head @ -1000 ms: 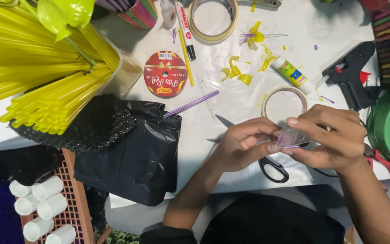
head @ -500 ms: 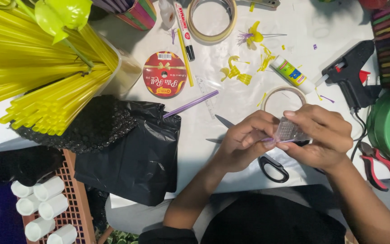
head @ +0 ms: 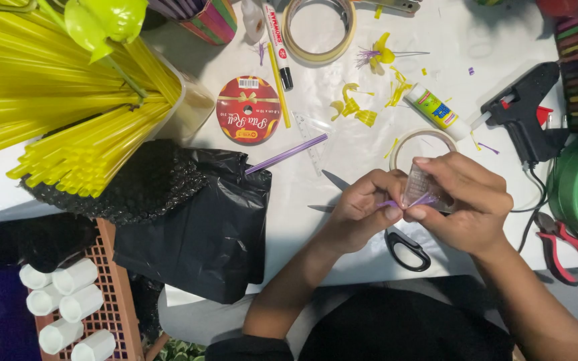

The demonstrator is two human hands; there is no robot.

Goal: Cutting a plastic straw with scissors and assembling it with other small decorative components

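A black glue gun [head: 526,110] lies at the right of the white table [head: 342,154], near red-handled pliers [head: 565,246] and a glue stick [head: 436,110]. A red ribbon spool [head: 248,110] sits beside a purple straw [head: 286,154], with black-handled scissors [head: 406,249] close by. Yellow straws [head: 55,113] fill the left above a black plastic bag [head: 202,227], and 2 tape rolls [head: 319,27] also rest on the table.

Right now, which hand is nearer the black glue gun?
The right hand is nearer: the black glue gun lies just up and right of it. The left hand sits farther left, over the scissors.

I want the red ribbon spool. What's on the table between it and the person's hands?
In the head view, a purple straw and a clear ruler lie between the red ribbon spool and the left hand.
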